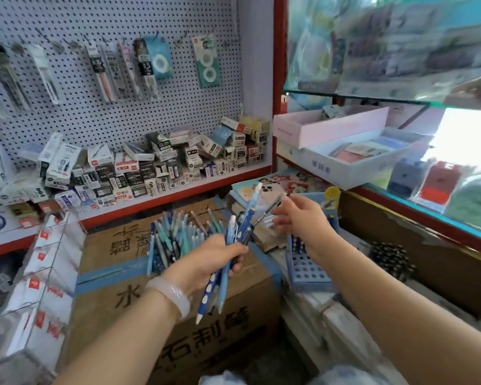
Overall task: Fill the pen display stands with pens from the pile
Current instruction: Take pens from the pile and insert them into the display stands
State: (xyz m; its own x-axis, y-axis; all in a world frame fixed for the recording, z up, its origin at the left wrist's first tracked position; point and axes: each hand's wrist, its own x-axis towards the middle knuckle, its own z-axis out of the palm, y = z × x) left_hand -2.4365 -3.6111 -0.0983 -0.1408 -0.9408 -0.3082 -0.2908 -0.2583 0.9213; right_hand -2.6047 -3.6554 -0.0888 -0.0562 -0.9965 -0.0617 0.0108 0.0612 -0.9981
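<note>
My left hand (214,257) clenches a bundle of pens (233,245) over the cardboard box (161,315). Beyond, my right hand (297,215) pinches one dark pen (272,208) above the blue stand (308,270); I'd align its tip with an empty hole before lowering it.

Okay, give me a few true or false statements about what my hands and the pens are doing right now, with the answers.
1. The left hand grips a bundle of blue pens. True.
2. The right hand is empty. False: it pinches a dark pen.
3. The blue display stand sits below the right hand. True.
4. Every hole of the stand is filled. False: many front holes show empty.
</note>
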